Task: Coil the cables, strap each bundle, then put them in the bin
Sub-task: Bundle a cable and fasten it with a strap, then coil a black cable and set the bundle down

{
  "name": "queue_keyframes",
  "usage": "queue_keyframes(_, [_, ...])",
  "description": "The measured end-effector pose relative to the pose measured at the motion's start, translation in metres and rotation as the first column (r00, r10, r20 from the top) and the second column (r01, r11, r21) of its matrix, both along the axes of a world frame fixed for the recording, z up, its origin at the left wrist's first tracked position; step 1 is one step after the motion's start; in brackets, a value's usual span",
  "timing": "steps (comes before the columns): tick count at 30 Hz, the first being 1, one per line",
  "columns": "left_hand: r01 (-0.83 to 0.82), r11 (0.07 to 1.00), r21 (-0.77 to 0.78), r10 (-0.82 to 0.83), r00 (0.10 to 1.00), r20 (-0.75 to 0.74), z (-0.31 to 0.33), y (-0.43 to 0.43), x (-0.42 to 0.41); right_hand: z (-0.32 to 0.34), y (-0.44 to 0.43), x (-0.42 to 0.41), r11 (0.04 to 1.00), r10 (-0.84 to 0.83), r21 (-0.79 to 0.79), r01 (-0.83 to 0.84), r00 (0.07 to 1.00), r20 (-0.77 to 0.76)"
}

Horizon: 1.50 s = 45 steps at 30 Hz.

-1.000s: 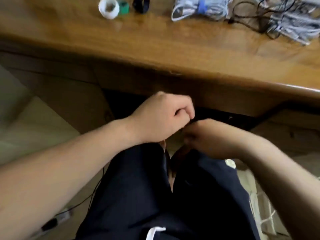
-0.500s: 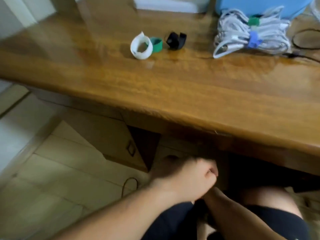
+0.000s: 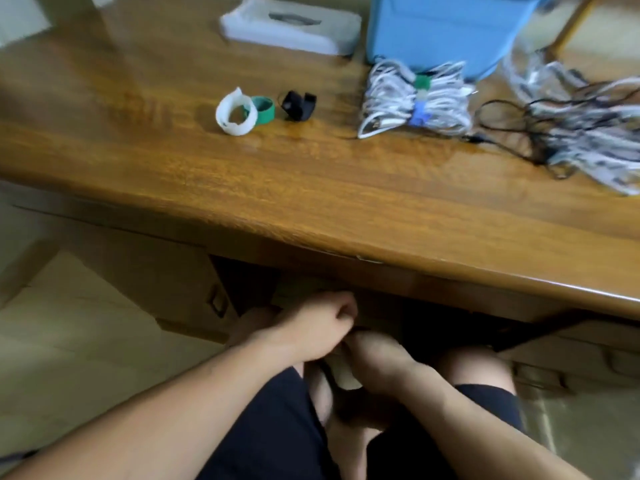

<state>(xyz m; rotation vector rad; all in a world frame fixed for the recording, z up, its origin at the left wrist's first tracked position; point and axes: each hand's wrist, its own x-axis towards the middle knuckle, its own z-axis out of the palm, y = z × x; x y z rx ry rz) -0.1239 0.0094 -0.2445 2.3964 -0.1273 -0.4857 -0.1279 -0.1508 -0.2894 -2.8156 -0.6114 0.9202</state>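
Observation:
A white cable bundle (image 3: 391,98), bound with green and blue straps, lies on the wooden table (image 3: 311,188) in front of the blue bin (image 3: 446,29). A loose tangle of black and white cables (image 3: 585,129) sprawls at the right. White (image 3: 235,114), green (image 3: 265,109) and black (image 3: 299,105) strap rolls sit left of the bundle. Both hands are below the table edge, over my lap. My left hand (image 3: 322,327) is curled into a fist with nothing visible in it. It touches my right hand (image 3: 375,356), whose fingers are hidden.
A white tissue box (image 3: 291,24) stands at the back of the table, left of the bin. A table leg and a tiled floor show at the lower left. My knees in dark shorts are under the table edge.
The view has tilted up from my lap to the table top, bringing the bin and tissue box into sight. My hands stay together below the table edge.

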Motion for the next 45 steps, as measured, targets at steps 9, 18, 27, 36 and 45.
queue_keyframes(9, [-0.028, 1.0, 0.011, 0.022, 0.929, 0.371, 0.093, -0.005, -0.064, 0.155, -0.027, -0.044, 0.979, 0.027, 0.185, -0.089, 0.949, 0.314])
queue_keyframes(18, [-0.111, 0.978, -0.176, 0.206, 0.643, 0.738, 0.24, 0.005, 0.002, 0.302, -0.032, 0.02, 0.819, -0.262, 0.561, -0.121, 0.792, 0.552])
queue_keyframes(27, [-0.237, 0.943, -0.234, 0.331, 0.586, 0.74, 0.224, 0.001, 0.106, 0.277, 0.002, 0.145, 0.772, -0.398, 0.633, -0.067, 0.725, 0.562])
queue_keyframes(36, [-0.075, 0.997, -0.031, 0.066, 0.532, 0.844, 0.207, -0.025, 0.132, 0.263, -0.023, 0.146, 0.279, -0.445, 0.96, 0.028, 0.89, 0.103])
queue_keyframes(45, [-0.465, 0.856, 0.224, 0.147, 0.636, 0.758, 0.213, 0.05, 0.123, 0.27, -0.042, 0.149, 0.526, -0.599, 0.849, -0.055, 0.685, 0.415])
